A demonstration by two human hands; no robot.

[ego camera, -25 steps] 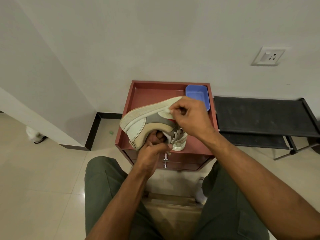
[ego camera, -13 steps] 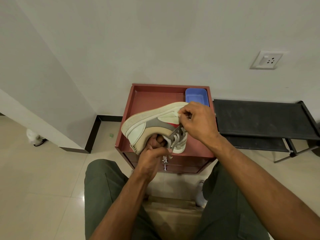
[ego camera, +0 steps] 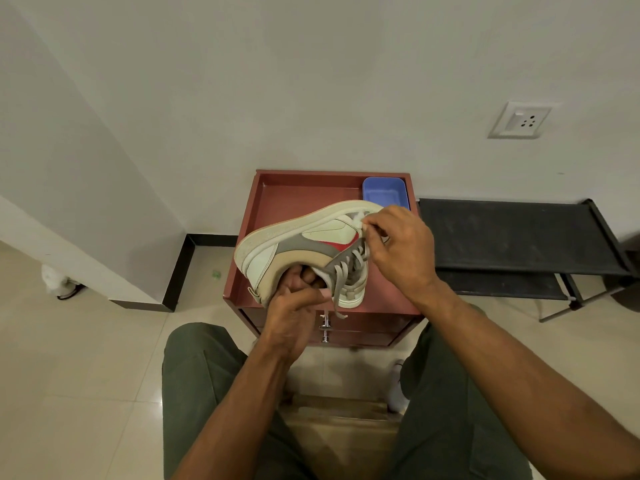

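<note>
A cream, grey and red sneaker (ego camera: 298,242) is held on its side, sole away from me, above a low red-brown cabinet (ego camera: 294,195). My left hand (ego camera: 294,313) grips it at the collar, fingers tucked into the opening. My right hand (ego camera: 398,247) pinches a pale lace (ego camera: 360,251) near the toe end of the lacing. A loose lace end (ego camera: 337,299) hangs down by my left thumb. A second cream shoe (ego camera: 353,292) rests on the cabinet under the held one, mostly hidden.
A blue plastic tray (ego camera: 384,194) sits at the cabinet's back right corner. A black shoe rack (ego camera: 502,233) stands to the right against the wall. My knees in green trousers flank a cardboard box (ego camera: 339,431) on the tiled floor. A white object (ego camera: 57,282) lies far left.
My right hand has shifted slightly along the lacing toward the toe, drawing the lace. The shoe stays in my left hand at about the same tilt.
</note>
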